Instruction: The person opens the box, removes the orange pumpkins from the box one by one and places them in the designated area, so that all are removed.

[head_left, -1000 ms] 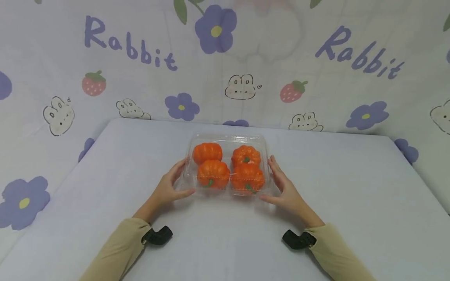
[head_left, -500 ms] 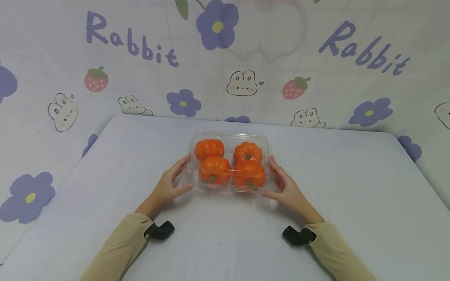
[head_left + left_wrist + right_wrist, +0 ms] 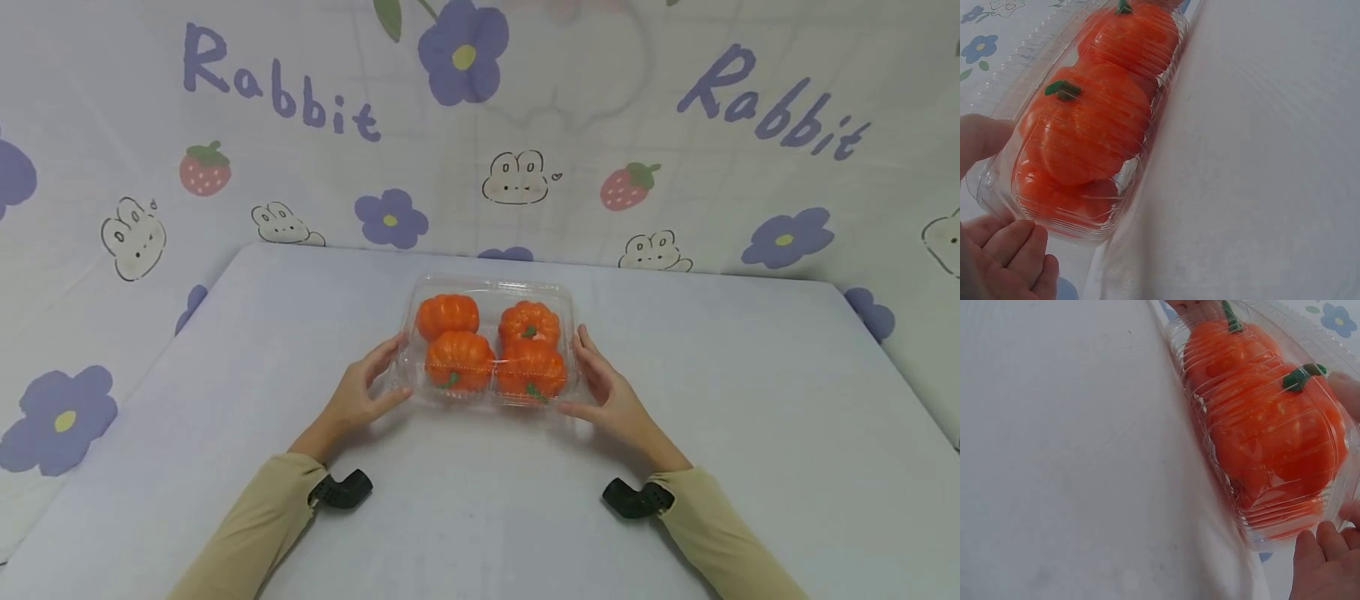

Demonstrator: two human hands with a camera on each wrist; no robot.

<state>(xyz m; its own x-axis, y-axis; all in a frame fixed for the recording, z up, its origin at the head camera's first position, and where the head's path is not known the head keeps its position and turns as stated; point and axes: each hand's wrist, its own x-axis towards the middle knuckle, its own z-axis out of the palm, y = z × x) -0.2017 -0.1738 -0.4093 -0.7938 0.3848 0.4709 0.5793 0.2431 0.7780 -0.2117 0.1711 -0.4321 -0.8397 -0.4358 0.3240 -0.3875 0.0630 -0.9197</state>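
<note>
A clear plastic clamshell box [image 3: 491, 292] lies on the white table with several small orange toy pumpkins [image 3: 459, 357] inside, some showing green stems. Its lid looks closed over them. My left hand [image 3: 358, 396] holds the box at its left end; in the left wrist view the thumb [image 3: 985, 139] lies along one long side and the fingers [image 3: 1016, 253] bend at the short end. At the opposite end my right hand [image 3: 617, 410] holds it the same way, its fingers [image 3: 1322, 556] by the short end. Parts of the far fingers are hidden behind the box.
The white table [image 3: 480, 517] stretches out around the box. Behind it hangs a printed cloth [image 3: 555, 117] with rabbits, strawberries and flowers. Black wrist devices [image 3: 341, 492] sit at both sleeve cuffs.
The whole view has shifted slightly. Both hands and the box stay almost where they were relative to each other.
</note>
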